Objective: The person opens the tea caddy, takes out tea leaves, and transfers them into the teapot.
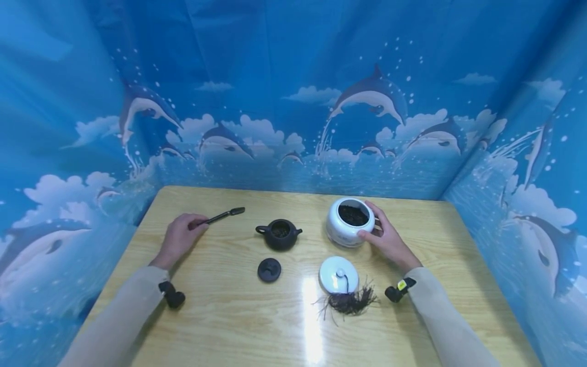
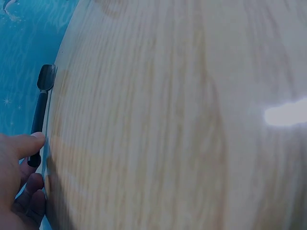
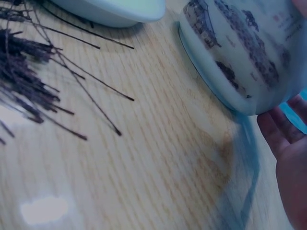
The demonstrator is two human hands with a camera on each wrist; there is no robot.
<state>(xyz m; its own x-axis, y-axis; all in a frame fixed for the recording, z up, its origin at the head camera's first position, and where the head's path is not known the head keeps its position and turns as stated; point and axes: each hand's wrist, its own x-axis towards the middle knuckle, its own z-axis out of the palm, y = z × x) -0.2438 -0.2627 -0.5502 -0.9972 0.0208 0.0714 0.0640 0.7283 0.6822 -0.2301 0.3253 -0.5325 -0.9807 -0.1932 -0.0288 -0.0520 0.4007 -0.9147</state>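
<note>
Your left hand (image 1: 180, 238) grasped a slim black scoop (image 1: 220, 217), your right hand (image 1: 387, 238) a round white ceramic jar (image 1: 344, 233), centre-right, opened, reclosing apparently outstanding.

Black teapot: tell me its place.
In the head view, the black teapot stands left of the white jar, right of the black scoop and just beyond the black lid.

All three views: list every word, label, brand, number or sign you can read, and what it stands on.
No readable text.
White jar: small marks near its printed picture, too blurred to read.
Black wrist device: yellow tag, too small to read.
</note>
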